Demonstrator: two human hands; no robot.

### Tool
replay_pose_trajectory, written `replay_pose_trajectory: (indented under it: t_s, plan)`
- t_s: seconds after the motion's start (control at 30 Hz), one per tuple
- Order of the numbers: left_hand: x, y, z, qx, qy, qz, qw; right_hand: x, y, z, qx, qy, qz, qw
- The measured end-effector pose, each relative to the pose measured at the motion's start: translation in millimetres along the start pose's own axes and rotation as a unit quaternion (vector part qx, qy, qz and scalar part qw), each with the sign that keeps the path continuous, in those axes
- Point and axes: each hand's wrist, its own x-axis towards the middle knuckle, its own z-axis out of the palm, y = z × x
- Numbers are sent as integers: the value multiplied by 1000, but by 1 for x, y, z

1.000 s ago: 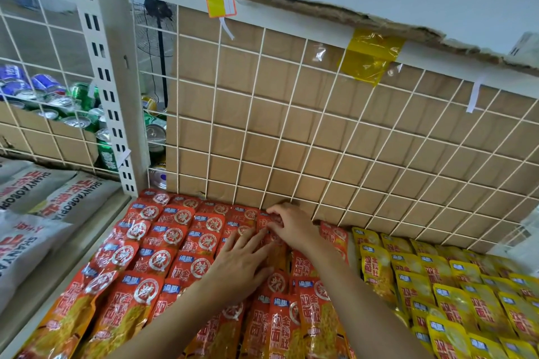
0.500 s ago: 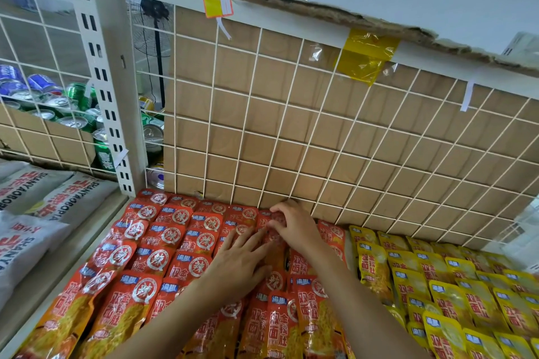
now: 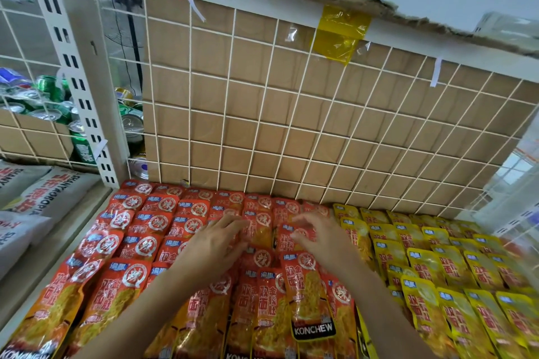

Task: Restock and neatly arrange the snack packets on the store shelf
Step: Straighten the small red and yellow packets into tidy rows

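Observation:
Red snack packets (image 3: 151,221) lie in overlapping rows across the left and middle of the shelf. Rows of yellow snack packets (image 3: 437,265) fill the right side. My left hand (image 3: 215,242) rests flat on the red packets near the middle, fingers straight and pointing right. Beside it, my right hand (image 3: 320,236) hovers over the rightmost red column, close to the yellow rows. Its fingers are loosely bent and blurred, and no packet is seen in its grip.
A white wire grid backed with cardboard (image 3: 291,125) closes the back of the shelf. A slotted white upright (image 3: 78,76) stands at the left. Drink cans (image 3: 49,108) sit behind it, and white printed sacks (image 3: 43,192) lie on the neighbouring shelf.
My right hand has drawn back from the rear row and shifted right, away from the left hand. The left hand stays flat on the red packets. The camera has moved closer.

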Motion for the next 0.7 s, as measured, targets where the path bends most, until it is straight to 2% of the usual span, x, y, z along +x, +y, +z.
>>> replay_pose_trajectory:
  t_s: [0.1, 0.33, 0.57, 0.7]
  plan:
    - [-12, 2, -2, -5, 13, 7, 1000, -21, -8, 4, -12, -22, -8, 1000]
    - [-29, 3, 4, 6, 2, 8, 1000, -53, -34, 33, -119, -84, -30, 989]
    - [-39, 7, 5, 5, -2, 0, 1000, -63, -40, 55, -163, -72, -15, 984]
    - [-40, 8, 8, 19, -45, -1, 999, -64, -38, 54, -155, -73, -14, 985]
